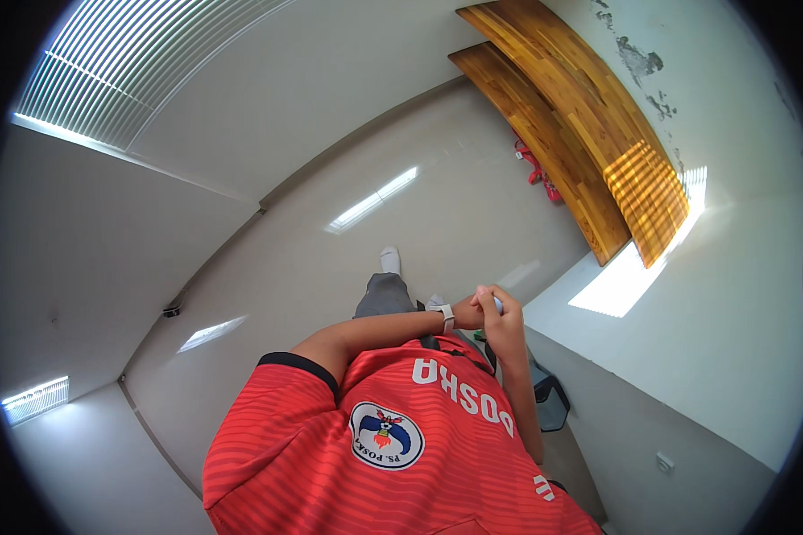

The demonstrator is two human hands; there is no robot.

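My left forearm crosses in front of my red jersey [379, 357], a pale watch on its wrist. At its end my left hand [469, 312] meets my right hand [503, 323], and the two are closed together in front of me. Between the fingers of my right hand shows a bit of a small pale object [498, 306]; its kind is too small to tell. Most of my left fingers are hidden behind the right hand. Below the hands are my grey trouser leg [385, 294] and a foot in a white sock [390, 259].
Two long wooden boards [562, 134] run along the wall at the far right, with red footwear [537, 171] beneath. A grey and black object [550, 399] stands beside my right arm. Window blinds [107, 76] are at the upper left; a wall socket [664, 462] is lower right.
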